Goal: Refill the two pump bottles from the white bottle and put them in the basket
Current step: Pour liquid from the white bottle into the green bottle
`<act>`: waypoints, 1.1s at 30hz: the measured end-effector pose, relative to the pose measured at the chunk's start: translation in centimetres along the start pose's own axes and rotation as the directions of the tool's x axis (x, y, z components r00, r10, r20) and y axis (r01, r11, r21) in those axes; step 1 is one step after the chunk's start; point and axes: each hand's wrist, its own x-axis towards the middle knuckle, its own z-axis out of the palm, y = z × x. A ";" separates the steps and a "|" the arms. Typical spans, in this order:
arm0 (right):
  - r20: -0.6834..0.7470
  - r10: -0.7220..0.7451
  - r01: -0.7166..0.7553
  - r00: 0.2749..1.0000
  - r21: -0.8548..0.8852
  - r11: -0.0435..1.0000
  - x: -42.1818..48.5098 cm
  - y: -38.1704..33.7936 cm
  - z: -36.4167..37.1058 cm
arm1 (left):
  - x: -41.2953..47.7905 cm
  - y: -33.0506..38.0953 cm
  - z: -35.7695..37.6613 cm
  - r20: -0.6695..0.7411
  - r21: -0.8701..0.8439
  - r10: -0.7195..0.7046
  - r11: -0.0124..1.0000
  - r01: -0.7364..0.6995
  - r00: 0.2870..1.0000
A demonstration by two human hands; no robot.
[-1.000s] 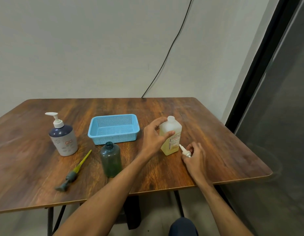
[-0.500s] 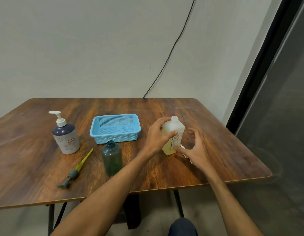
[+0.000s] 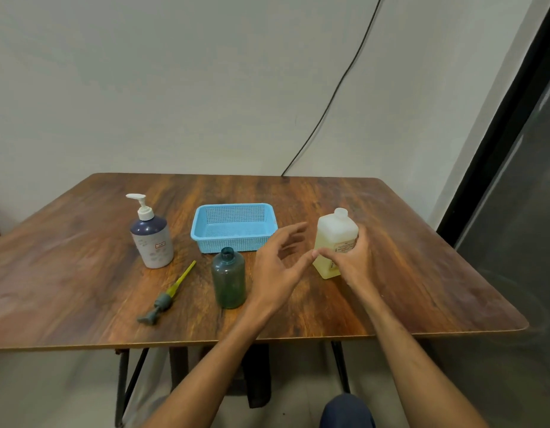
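The white bottle point(image 3: 336, 234), with yellowish liquid inside and no cap, stands upright at the right of the table. My right hand point(image 3: 349, 257) grips its lower body. My left hand point(image 3: 278, 265) hovers just left of it, fingers spread and holding nothing. A green pump bottle point(image 3: 228, 278) stands uncapped in front of the blue basket point(image 3: 233, 227), which holds nothing. Its pump head point(image 3: 167, 296) with a yellow tube lies on the table to the left. A white and purple pump bottle point(image 3: 152, 239) stands at the left with its pump fitted.
The wooden table point(image 3: 82, 273) has its near edge close to my arms and its right edge by a dark glass door point(image 3: 514, 211). A black cable point(image 3: 329, 97) runs down the wall behind.
My left hand let go of the white bottle and drew back to the left. My right hand moved up from the table and took hold of the bottle.
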 end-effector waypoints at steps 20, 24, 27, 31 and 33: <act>0.032 -0.259 0.261 0.965 -0.139 0.955 -5.2 -4.3 4.5 | -3.8 -5.4 -11.3 -0.168 0.104 -0.301 0.942 0.320 0.939; 0.056 -0.298 0.303 0.953 -0.157 0.940 -5.8 -5.1 4.9 | -3.1 -5.8 -11.3 -0.014 0.068 -0.349 0.935 0.349 0.937; 0.077 -0.310 0.319 0.948 -0.182 0.930 -6.0 -5.5 5.1 | -3.3 -6.1 -11.3 0.042 0.081 -0.335 0.940 0.331 0.941; 0.110 -0.337 0.354 0.935 -0.231 0.906 -6.1 -5.8 5.2 | -3.2 -5.9 -11.3 0.029 0.099 -0.302 0.949 0.298 0.953; 0.128 -0.349 0.371 0.928 -0.260 0.891 -6.2 -6.0 5.2 | -2.7 -5.8 -11.4 0.001 0.106 -0.272 0.957 0.271 0.962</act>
